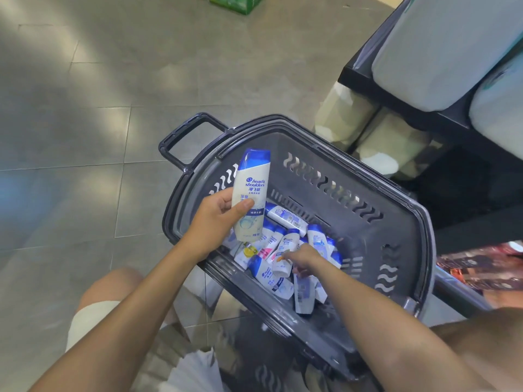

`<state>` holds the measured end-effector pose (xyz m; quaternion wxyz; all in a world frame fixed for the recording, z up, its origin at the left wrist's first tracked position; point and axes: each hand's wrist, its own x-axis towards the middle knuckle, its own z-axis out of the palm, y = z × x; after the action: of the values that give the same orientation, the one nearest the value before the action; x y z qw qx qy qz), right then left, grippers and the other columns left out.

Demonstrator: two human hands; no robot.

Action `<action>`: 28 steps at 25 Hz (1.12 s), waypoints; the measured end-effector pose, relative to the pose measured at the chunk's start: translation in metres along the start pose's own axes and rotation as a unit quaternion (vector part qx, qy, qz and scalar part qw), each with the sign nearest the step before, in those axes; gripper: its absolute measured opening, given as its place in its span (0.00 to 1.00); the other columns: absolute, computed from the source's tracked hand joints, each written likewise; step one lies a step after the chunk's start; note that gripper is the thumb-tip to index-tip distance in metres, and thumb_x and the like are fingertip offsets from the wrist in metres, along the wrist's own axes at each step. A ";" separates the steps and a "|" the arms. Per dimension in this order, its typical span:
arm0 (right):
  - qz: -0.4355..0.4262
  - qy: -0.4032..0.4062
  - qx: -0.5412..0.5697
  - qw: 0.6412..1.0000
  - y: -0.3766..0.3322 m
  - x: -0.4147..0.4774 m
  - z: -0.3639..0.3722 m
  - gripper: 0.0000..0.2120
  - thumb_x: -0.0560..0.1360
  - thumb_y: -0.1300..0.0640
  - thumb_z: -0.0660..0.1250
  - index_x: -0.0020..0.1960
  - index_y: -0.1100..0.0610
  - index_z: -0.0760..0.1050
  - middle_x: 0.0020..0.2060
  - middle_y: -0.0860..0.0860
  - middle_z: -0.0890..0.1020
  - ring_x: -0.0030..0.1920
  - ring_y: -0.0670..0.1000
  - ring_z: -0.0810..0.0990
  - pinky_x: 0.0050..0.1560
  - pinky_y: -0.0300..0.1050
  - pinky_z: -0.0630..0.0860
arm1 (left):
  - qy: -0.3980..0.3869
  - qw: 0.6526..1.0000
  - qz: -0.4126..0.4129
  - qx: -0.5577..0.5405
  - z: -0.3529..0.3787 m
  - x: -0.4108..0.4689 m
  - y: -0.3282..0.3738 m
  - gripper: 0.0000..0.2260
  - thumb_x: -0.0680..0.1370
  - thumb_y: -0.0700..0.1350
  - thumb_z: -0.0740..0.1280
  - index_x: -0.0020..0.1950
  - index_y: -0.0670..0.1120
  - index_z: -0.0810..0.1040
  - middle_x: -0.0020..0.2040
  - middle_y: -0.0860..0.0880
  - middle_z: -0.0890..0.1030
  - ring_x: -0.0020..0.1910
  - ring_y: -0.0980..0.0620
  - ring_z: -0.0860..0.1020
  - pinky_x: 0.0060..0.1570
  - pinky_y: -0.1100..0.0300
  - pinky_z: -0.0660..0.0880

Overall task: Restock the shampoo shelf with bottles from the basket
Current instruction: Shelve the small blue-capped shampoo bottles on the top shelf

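A dark grey plastic basket (396, 222) stands on the floor in front of me, with several white shampoo bottles with blue caps (285, 216) lying in a heap at its bottom. My left hand (218, 222) grips one white and blue shampoo bottle (250, 190), held cap up above the basket's left rim. My right hand (304, 258) reaches down into the heap, its fingers closing around a small white bottle (281, 267); the fingertips are partly hidden among the bottles.
A black shelf unit (402, 89) stands to the right, holding large pale packs (433, 52) above and cream packs (353, 123) below. A green box (237, 2) lies on the grey tiled floor far ahead. My knee (104, 301) is at the lower left.
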<state>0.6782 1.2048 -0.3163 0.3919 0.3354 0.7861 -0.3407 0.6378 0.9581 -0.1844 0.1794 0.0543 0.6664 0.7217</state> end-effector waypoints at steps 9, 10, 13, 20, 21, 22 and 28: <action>-0.004 0.073 -0.072 0.995 -0.002 0.020 0.010 0.19 0.75 0.43 0.72 0.54 0.58 0.75 0.54 0.56 0.83 0.52 0.59 0.84 0.49 0.49 0.80 | 0.026 1.000 0.013 0.009 0.002 0.002 -0.002 0.09 0.80 0.48 0.70 0.59 0.49 0.84 0.56 0.48 0.88 0.55 0.46 0.87 0.50 0.54 0.84; 0.005 0.075 -0.063 0.995 -0.002 0.019 0.009 0.18 0.75 0.45 0.74 0.53 0.58 0.75 0.53 0.57 0.84 0.51 0.59 0.84 0.49 0.50 0.81 | 0.027 0.999 0.013 0.012 0.002 0.001 -0.002 0.09 0.80 0.48 0.70 0.60 0.49 0.84 0.56 0.48 0.88 0.54 0.46 0.87 0.50 0.55 0.84; -0.001 0.092 -0.048 0.995 0.000 0.014 0.007 0.17 0.73 0.52 0.76 0.57 0.59 0.77 0.53 0.57 0.84 0.51 0.58 0.84 0.46 0.48 0.80 | 0.026 0.999 0.007 0.024 0.004 0.000 0.000 0.11 0.81 0.50 0.71 0.61 0.48 0.83 0.56 0.48 0.88 0.55 0.47 0.87 0.51 0.54 0.84; -0.100 0.083 0.051 0.990 -0.003 -0.036 -0.032 0.14 0.75 0.56 0.77 0.56 0.57 0.76 0.44 0.54 0.85 0.35 0.52 0.84 0.40 0.46 0.81 | 0.056 0.997 -0.054 0.019 0.013 -0.004 0.015 0.11 0.79 0.49 0.71 0.61 0.51 0.82 0.56 0.50 0.88 0.56 0.48 0.87 0.49 0.57 0.84; -0.115 0.076 0.071 0.988 -0.007 -0.053 -0.044 0.14 0.76 0.57 0.77 0.57 0.58 0.76 0.44 0.55 0.86 0.36 0.54 0.85 0.41 0.48 0.82 | 0.068 0.995 -0.068 0.023 0.016 -0.006 0.024 0.10 0.80 0.47 0.71 0.62 0.51 0.81 0.56 0.50 0.88 0.56 0.48 0.87 0.50 0.56 0.84; -0.128 0.068 0.093 0.985 -0.012 -0.072 -0.057 0.14 0.76 0.58 0.76 0.59 0.60 0.77 0.46 0.56 0.86 0.39 0.57 0.86 0.44 0.52 0.83 | 0.078 0.993 -0.081 0.031 0.020 -0.009 0.036 0.10 0.81 0.45 0.71 0.62 0.50 0.81 0.56 0.51 0.88 0.55 0.49 0.87 0.52 0.54 0.85; -0.191 0.049 0.153 0.968 -0.056 -0.223 -0.153 0.13 0.78 0.60 0.74 0.62 0.61 0.79 0.49 0.59 0.86 0.41 0.60 0.84 0.44 0.58 0.81 | 0.103 0.989 -0.102 0.040 0.042 -0.035 0.173 0.07 0.83 0.41 0.68 0.59 0.51 0.80 0.50 0.55 0.89 0.49 0.54 0.87 0.47 0.61 0.83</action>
<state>0.6787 1.2387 -0.0416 0.2245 0.2518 0.7922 -0.5086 0.6513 0.9780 -0.0047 0.1797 -0.0816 0.7118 0.6741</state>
